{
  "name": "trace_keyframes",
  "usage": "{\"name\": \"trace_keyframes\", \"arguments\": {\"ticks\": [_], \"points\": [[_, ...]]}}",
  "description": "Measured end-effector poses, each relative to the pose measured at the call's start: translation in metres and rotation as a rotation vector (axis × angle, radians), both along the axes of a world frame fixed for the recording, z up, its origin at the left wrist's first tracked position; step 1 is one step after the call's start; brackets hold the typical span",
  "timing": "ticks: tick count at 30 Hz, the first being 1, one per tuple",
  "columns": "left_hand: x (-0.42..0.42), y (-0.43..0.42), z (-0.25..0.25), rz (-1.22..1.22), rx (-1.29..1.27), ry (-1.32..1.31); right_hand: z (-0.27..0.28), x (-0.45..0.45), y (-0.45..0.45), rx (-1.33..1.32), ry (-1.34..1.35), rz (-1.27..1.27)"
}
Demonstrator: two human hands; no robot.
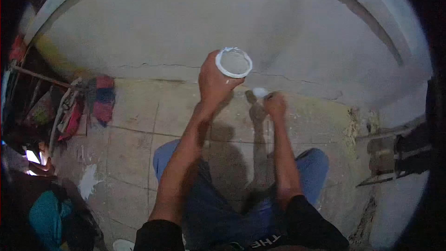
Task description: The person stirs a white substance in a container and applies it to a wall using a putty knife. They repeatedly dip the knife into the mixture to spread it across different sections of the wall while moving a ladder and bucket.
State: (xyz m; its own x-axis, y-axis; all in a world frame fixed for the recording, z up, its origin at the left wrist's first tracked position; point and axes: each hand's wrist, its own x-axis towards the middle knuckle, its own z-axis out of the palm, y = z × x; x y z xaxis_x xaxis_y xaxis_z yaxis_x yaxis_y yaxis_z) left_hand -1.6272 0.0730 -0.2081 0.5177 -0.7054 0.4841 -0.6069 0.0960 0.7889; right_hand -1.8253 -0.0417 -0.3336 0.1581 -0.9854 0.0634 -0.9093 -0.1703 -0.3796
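Note:
My left hand (216, 81) is closed around a small tub (234, 62) with a white rim, raised in front of the wall. Pale grey-white stuff shows inside the tub. Lower and to the right, my right hand (275, 106) has its fingers curled in above the floor, somewhat blurred. Right beside those fingers is a white oval thing (260, 92), close to the foot of the wall. Whether my right hand touches it, and what sits between the fingers, I cannot make out.
A cracked pale wall (186, 23) rises ahead of the tiled floor (134, 107). Red and blue cloth (103, 97) hangs at the left by a rack. Another person's hand (44, 168) is by a bright screen at lower left. A dark-framed object (395, 155) stands right.

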Motion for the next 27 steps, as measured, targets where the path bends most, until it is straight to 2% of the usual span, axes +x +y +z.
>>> {"name": "trace_keyframes", "arguments": {"ticks": [1,2,4,5,6,7,8,10,11,12,13,14,15,16,17,18,20,23,25,27], "points": [[-0.005,-0.006,-0.005,-0.040,-0.022,0.008,0.047,-0.004,-0.003,0.044,0.115,0.016],[-0.005,-0.008,-0.007,-0.052,-0.031,-0.003,0.010,-0.054,-0.052,-0.281,0.075,0.312],[-0.019,-0.009,0.003,-0.018,-0.012,0.073,0.184,-0.024,0.020,0.006,-0.183,-0.042],[-0.025,-0.019,-0.006,0.086,-0.005,-0.023,0.205,-0.032,0.025,-0.117,-0.208,-0.005],[-0.020,-0.026,0.004,-0.046,0.027,0.109,0.224,-0.049,0.010,-0.129,-0.212,0.114],[-0.024,-0.032,0.003,0.024,0.033,0.084,0.241,-0.058,0.001,-0.172,-0.182,0.142],[-0.028,-0.034,0.003,0.066,0.030,0.063,0.242,-0.045,0.003,-0.169,-0.202,0.168],[-0.011,-0.026,-0.001,0.036,0.013,0.116,0.258,-0.050,0.004,-0.452,-0.298,0.253],[-0.026,-0.039,-0.002,-0.047,-0.011,0.203,0.255,-0.057,-0.012,-0.541,-0.196,0.236],[-0.029,-0.038,-0.005,-0.019,-0.034,0.169,0.223,-0.043,-0.032,-0.592,-0.121,0.234],[-0.033,-0.038,-0.007,0.005,-0.055,0.142,0.200,-0.040,-0.034,-0.574,-0.078,0.145],[-0.036,-0.037,-0.007,0.019,-0.078,0.085,0.165,-0.049,-0.047,-0.485,-0.153,0.097],[-0.037,-0.040,-0.005,0.037,-0.106,0.024,0.134,-0.049,-0.052,-0.478,-0.176,0.174],[-0.043,-0.043,0.004,0.055,-0.059,0.055,0.117,-0.044,-0.045,-0.463,-0.056,0.161],[-0.051,-0.039,0.010,0.071,0.010,0.083,0.079,-0.052,-0.059,-0.396,0.019,0.241],[-0.056,-0.039,0.009,0.030,0.022,0.098,0.069,-0.049,-0.055,-0.236,0.118,0.239],[-0.058,-0.045,0.012,-0.008,-0.108,0.015,0.043,-0.051,-0.056,-0.112,0.116,0.202],[-0.074,-0.044,0.019,0.019,-0.081,0.057,0.061,-0.062,-0.043,-0.165,0.002,0.214],[-0.053,-0.047,0.024,-0.013,-0.091,0.073,0.099,-0.045,-0.046,-0.164,0.023,0.218],[-0.051,-0.046,0.022,-0.033,-0.089,0.073,0.164,-0.040,-0.025,-0.228,-0.148,0.154]]}}
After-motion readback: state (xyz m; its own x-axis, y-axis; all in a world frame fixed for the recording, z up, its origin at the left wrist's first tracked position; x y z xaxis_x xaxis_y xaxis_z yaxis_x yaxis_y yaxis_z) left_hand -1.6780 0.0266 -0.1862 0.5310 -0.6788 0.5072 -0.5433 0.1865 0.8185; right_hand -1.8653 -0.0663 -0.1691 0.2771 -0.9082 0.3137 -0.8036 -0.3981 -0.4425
